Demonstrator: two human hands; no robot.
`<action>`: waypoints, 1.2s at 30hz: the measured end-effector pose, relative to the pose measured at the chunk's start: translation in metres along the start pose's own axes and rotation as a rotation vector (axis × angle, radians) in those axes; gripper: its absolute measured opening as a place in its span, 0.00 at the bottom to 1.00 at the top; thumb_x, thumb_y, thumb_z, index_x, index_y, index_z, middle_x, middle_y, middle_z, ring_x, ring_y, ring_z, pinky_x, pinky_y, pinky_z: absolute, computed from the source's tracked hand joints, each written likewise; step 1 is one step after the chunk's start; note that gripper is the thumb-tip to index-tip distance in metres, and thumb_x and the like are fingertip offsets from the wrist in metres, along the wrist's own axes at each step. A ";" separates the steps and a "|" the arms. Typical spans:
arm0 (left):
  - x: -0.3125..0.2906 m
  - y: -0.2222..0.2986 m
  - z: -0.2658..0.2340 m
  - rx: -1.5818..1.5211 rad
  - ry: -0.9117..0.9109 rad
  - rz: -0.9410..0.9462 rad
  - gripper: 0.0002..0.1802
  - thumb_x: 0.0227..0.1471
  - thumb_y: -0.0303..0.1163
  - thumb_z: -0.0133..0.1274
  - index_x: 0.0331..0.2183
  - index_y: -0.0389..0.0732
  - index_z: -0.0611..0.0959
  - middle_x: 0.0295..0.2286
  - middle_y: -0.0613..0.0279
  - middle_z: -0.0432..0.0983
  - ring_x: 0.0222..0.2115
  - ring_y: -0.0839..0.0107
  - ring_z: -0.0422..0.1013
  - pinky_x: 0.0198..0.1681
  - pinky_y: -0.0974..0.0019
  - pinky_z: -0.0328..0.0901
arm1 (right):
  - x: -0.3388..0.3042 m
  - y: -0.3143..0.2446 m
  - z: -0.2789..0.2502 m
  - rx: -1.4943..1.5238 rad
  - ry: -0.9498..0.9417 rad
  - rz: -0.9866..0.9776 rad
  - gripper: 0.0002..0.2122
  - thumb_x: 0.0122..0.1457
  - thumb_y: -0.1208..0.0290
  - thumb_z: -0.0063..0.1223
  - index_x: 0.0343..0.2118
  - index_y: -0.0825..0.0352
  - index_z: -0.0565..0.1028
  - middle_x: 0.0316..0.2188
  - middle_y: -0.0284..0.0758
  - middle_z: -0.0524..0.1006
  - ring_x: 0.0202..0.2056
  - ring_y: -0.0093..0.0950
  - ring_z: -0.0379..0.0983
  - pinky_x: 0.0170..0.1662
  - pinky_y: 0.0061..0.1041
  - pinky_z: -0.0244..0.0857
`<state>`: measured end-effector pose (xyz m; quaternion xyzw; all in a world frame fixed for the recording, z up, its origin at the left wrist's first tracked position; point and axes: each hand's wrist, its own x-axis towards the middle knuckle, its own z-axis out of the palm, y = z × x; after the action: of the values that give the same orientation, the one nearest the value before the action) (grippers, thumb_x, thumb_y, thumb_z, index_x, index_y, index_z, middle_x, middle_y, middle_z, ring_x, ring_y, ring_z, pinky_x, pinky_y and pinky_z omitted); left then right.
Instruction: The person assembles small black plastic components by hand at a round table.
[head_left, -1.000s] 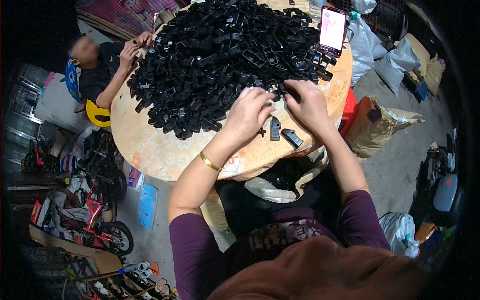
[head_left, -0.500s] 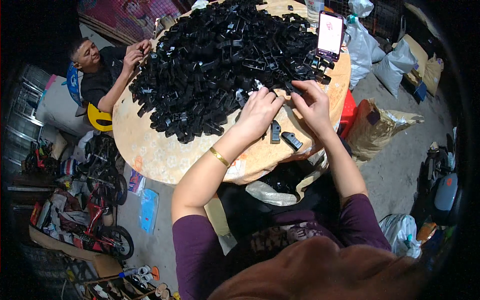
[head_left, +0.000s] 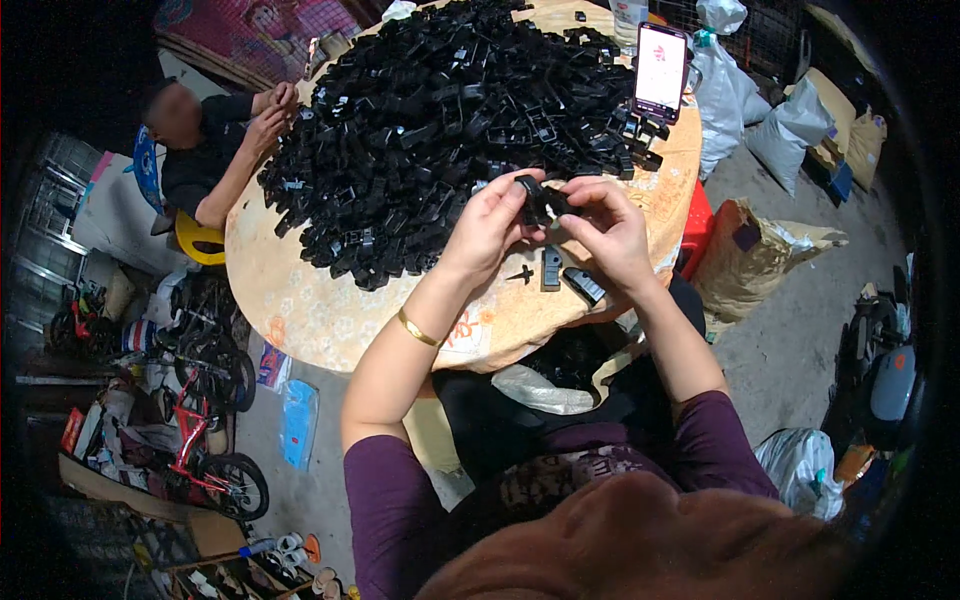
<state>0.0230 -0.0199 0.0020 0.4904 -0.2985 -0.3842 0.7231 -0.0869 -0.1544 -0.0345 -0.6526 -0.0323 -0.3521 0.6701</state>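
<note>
Above the near edge of the pile, my left hand (head_left: 484, 228) and my right hand (head_left: 612, 232) are close together. Both are closed on a black plastic part (head_left: 540, 203), partly hidden by the fingers. Below them on the tablecloth lie a small black cross-shaped piece (head_left: 522, 274), an upright-lying black plastic block (head_left: 551, 270) and a second, slanted black block (head_left: 583, 286). Just beyond my hands spreads a large heap of black plastic parts (head_left: 430, 120), many shaped like small frames.
A round table (head_left: 300, 320) with a patterned cloth bears everything. A lit phone (head_left: 660, 75) stands at its far right. Across on the left sits another person (head_left: 205, 150), hands at the heap's edge. A red stool (head_left: 697, 230) and sacks (head_left: 750, 265) stand to the right.
My hands have come up off the tablecloth and together, now holding a black part between them. The cross-shaped piece has come into sight beside the blocks.
</note>
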 end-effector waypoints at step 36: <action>-0.011 -0.001 0.011 0.222 -0.060 0.076 0.19 0.51 0.20 0.47 0.47 0.31 0.68 0.39 0.58 0.72 0.40 0.75 0.69 0.45 0.73 0.65 | 0.005 -0.019 0.005 -0.258 0.049 -0.060 0.11 0.43 0.81 0.58 0.33 0.71 0.74 0.33 0.36 0.73 0.35 0.26 0.72 0.37 0.21 0.67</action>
<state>0.0085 -0.0162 0.0041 0.5440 -0.3789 -0.3356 0.6693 -0.0904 -0.1502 -0.0149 -0.7234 0.0099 -0.3890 0.5704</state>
